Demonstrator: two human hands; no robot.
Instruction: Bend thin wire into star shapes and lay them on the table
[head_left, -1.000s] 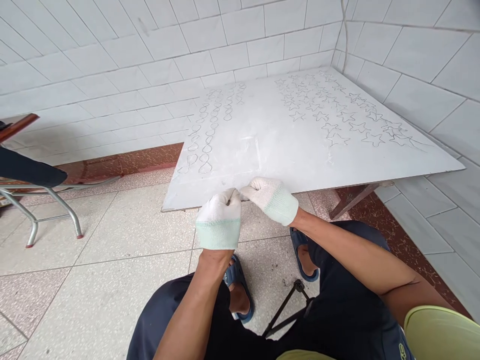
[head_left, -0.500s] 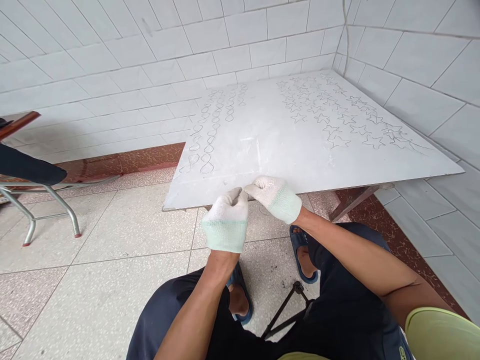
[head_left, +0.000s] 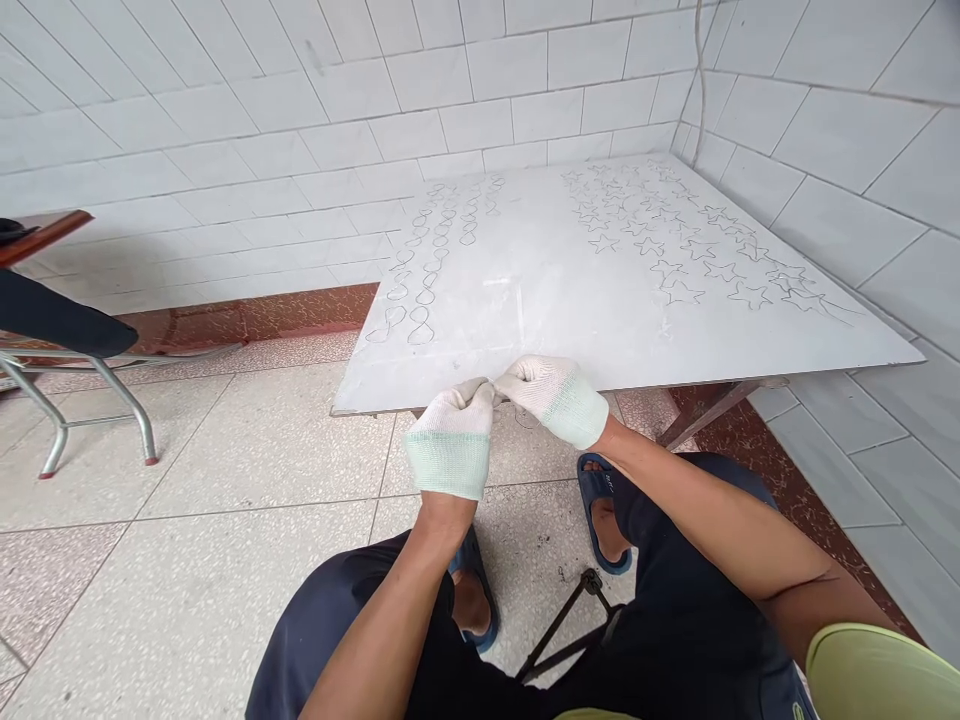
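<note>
My left hand (head_left: 454, 430), in a white knit glove with a pale green cuff, is closed in a pinch at the near edge of a white board (head_left: 585, 340). My right hand (head_left: 551, 395), gloved the same way, pinches right beside it, fingertips nearly touching. Between them they hold a thin wire (head_left: 525, 418); only a faint loop shows below the fingers, the rest is hidden. On the board's left lie rows of wire figure-eights (head_left: 421, 325). Several wire stars (head_left: 682, 290) cover its right side, some overlapping.
Tiled walls close in behind and to the right of the board, with a cable (head_left: 700, 90) running down the corner. A folding stool with metal legs (head_left: 135, 405) stands at left, with part of a person's dark-clothed leg (head_left: 67, 315). A dark metal stand (head_left: 574, 620) is between my feet.
The view has shifted slightly. Both hands keep their pinch at the board's edge, with the left fingers turned a little; the wire shapes on the board lie as before.
</note>
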